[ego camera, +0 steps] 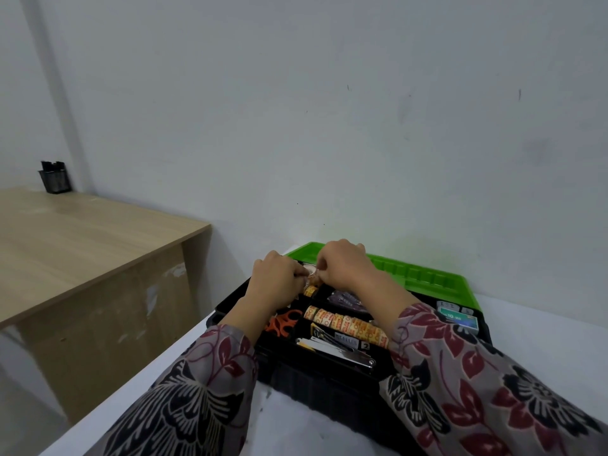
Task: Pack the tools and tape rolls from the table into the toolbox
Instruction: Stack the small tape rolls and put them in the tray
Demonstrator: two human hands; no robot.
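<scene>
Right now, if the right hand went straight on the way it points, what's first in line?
The small tape roll that both hands seem to pinch, already at the fingertips of the right hand; just beyond it, the left hand. Depth is unclear.

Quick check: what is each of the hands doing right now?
Left hand: fingers curled, pinching a small tape roll over the toolbox.
Right hand: pinching the same roll.

On table sits toolbox (312, 380), tape rolls (345, 322) inside, scissors (283, 320) left of them
</scene>
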